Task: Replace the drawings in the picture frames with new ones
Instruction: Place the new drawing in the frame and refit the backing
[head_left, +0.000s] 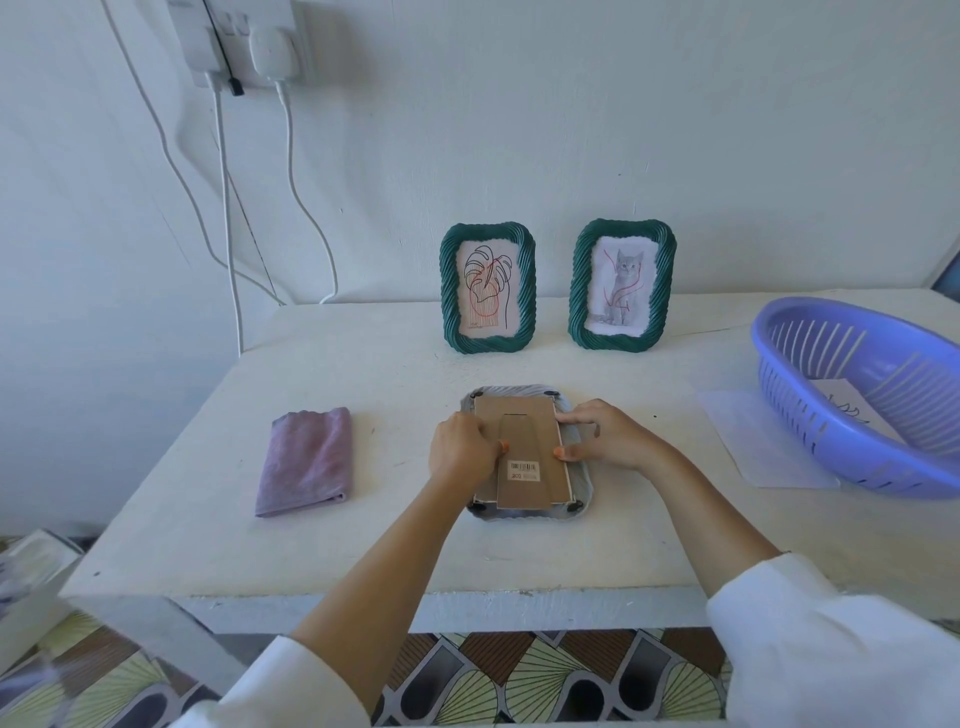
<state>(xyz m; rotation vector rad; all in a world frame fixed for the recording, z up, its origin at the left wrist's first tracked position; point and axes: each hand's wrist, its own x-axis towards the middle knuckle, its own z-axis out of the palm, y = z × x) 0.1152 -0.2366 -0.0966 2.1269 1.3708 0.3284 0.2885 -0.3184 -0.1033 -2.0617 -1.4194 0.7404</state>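
Note:
A grey picture frame (576, 499) lies face down in the middle of the white table, its brown cardboard backing (519, 415) with a barcode sticker facing up. My left hand (460, 449) grips the backing's left edge, thumb on the cardboard. My right hand (602, 434) holds the right edge, fingers lying along it and thumb at the board's side. Two green frames stand at the back: one with a leaf drawing (488, 288), one with a cat drawing (622, 285).
A folded purple cloth (309, 460) lies left of the frame. A blue plastic basket (857, 395) with a drawing inside sits at the right, partly on a sheet of paper (753, 441). White cables (228, 208) hang down the wall at the left.

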